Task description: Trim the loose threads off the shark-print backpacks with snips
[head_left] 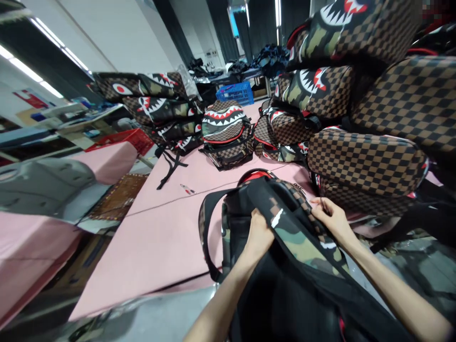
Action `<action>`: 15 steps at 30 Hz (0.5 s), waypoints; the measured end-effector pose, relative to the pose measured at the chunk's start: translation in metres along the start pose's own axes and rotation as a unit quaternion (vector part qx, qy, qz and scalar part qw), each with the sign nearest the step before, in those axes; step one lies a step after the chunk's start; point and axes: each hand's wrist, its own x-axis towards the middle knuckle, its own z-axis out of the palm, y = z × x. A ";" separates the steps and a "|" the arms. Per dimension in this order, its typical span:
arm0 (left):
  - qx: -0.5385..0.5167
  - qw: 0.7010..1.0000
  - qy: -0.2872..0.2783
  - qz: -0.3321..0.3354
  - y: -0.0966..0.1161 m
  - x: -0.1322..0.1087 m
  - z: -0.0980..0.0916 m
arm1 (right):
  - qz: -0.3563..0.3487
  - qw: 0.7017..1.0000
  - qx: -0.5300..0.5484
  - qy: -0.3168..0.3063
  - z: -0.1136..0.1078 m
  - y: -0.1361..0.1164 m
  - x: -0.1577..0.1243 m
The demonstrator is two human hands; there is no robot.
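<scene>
In front of me a backpack with a black back panel and brown-checked trim lies on the pink table. My left hand is closed on its wide shoulder strap, which carries camouflage and checked patches. The fingertips are partly hidden behind the strap. On the right, my right hand pinches the checked edge of the same backpack with thumb and fingers. Another strap loops out on the backpack's left side. Red lining shows at its far end.
Small snips lie on the pink table. Checked backpacks with shark-mouth prints form a left stack and a tall right stack. One backpack stands between them. A blue crate is behind; a red crate is at left.
</scene>
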 end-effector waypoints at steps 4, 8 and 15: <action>0.045 0.998 0.029 -0.013 -0.043 -0.012 -0.035 | 0.131 0.989 0.054 0.038 0.023 0.078 0.026; 0.001 0.955 0.279 -0.100 -0.104 -0.037 -0.109 | 0.180 0.982 0.051 0.027 0.027 0.127 0.043; -0.268 0.873 0.219 -0.343 -0.196 -0.043 -0.111 | 0.127 0.990 0.062 -0.015 0.024 0.145 0.059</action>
